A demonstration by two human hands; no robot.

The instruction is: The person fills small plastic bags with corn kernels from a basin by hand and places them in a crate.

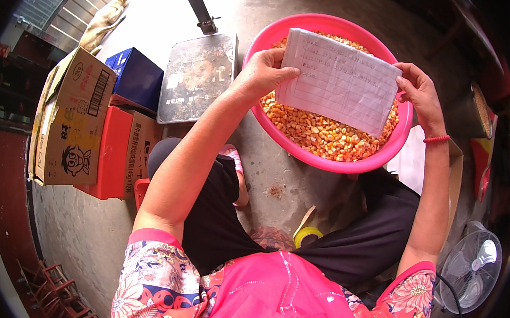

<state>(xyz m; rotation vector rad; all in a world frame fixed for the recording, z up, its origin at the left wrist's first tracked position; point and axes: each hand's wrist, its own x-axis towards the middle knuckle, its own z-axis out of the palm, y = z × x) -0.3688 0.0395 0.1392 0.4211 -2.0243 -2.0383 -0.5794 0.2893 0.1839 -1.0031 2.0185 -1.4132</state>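
A folded sheet of lined paper (338, 82) with handwriting is stretched between my two hands. My left hand (269, 71) pinches its left edge, thumb on top. My right hand (416, 90) grips its right edge; a red band circles that wrist. Beneath the paper, a pink plastic basin (281, 152) holds loose yellow-orange corn kernels (324, 136). The paper hides part of the corn. Left of the basin lies the worn metal platform of a scale (200, 78), its dark post rising at the far edge.
Cardboard boxes (75, 123), a blue box (136, 78) and a red box (110, 155) are stacked left. A yellow tape roll (307, 236) lies between my legs. A fan (471, 272) stands lower right, a bucket of grain (480, 110) right. An animal (103, 23) lies far left.
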